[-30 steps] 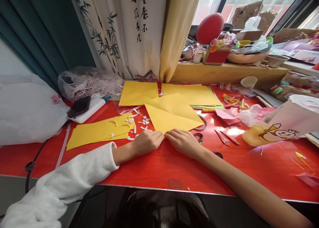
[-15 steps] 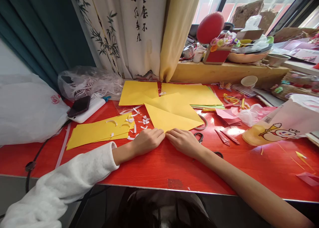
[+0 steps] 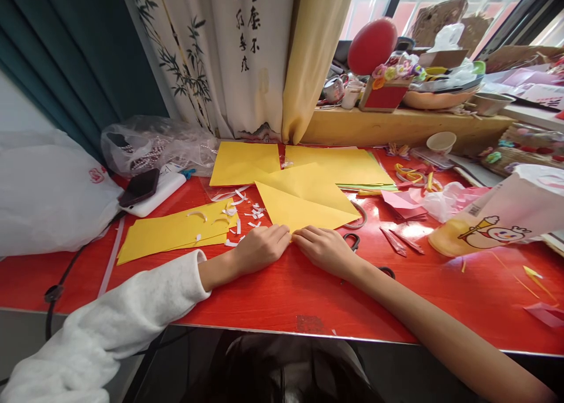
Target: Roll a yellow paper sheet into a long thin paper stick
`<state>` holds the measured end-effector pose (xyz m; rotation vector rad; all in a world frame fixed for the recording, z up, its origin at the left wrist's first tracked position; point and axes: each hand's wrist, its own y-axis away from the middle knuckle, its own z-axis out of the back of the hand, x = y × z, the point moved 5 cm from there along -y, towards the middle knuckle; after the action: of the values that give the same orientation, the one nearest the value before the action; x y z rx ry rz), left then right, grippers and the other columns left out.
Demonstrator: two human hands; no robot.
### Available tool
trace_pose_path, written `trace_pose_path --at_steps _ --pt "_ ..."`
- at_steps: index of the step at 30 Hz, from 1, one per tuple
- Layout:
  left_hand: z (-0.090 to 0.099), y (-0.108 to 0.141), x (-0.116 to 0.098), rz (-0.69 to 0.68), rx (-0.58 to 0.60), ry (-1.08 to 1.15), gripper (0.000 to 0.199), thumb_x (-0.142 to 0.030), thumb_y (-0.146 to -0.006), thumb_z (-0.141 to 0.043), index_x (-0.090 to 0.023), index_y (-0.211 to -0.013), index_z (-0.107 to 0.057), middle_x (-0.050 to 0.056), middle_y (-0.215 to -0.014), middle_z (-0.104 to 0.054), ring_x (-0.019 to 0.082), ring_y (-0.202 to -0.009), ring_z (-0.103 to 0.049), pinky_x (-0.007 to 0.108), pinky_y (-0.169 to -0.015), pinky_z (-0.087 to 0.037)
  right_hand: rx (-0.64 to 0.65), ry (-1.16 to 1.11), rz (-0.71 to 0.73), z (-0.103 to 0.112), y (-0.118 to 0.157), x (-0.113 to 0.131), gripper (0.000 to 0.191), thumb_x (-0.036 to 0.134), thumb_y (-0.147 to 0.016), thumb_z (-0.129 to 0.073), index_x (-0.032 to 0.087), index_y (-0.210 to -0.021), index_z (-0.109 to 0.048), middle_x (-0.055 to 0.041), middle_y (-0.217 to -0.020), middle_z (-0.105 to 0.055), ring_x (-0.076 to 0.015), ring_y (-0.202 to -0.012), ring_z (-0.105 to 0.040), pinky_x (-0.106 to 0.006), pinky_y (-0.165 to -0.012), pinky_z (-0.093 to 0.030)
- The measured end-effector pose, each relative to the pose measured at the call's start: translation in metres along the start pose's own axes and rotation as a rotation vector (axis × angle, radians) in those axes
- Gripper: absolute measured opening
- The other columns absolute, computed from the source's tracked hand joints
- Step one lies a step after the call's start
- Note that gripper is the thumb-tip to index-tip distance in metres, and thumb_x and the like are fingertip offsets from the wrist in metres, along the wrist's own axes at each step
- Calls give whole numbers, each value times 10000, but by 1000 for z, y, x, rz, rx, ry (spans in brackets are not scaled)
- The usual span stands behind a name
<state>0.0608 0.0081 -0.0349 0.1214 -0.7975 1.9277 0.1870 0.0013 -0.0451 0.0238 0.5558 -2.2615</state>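
A creased sheet of yellow paper (image 3: 304, 197) lies in front of me, its near edge folded up and its far part flat on the red table. My left hand (image 3: 263, 249) grips the near edge with its fingers curled. Right beside it, my right hand (image 3: 324, 249) pinches the same edge, the two sets of fingertips almost touching. The thumbs are hidden under the fingers. Partly covered by my right hand and forearm is a pair of scissors (image 3: 352, 242) with dark handles.
Yellow strips (image 3: 171, 232) and white paper scraps (image 3: 254, 215) lie left. Behind are yellow paper stacks (image 3: 247, 163). A phone (image 3: 140, 188) and white plastic bag (image 3: 53, 197) sit far left. On the right are a tilted drink cup (image 3: 489, 221) and pink paper (image 3: 403, 203).
Almost nothing differs. Both hands keep hold of the near edge of the yellow paper, and the view has shifted very slightly.
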Motion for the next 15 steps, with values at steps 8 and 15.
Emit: trace_pose_path --at_steps 8,15 --pt "-5 1 0 8 46 15 87 -148 -874 -432 -139 -835 -509 13 -787 -565 129 -664 -558 255 -516 -391 -6 -5 2 1 0 0 199 148 -916 -404 154 -911 -602 -52 -918 -654 -145 -834 -575 -257 -637 -414" --pt "1 -2 -1 -17 29 -15 145 -116 -871 -402 -161 -744 -453 -3 -694 -512 117 -562 -485 260 -485 -344 17 -7 -4 1 0 0 191 145 -911 -413 152 -934 -603 -45 -944 -654 -144 -845 -579 -262 -642 -424"
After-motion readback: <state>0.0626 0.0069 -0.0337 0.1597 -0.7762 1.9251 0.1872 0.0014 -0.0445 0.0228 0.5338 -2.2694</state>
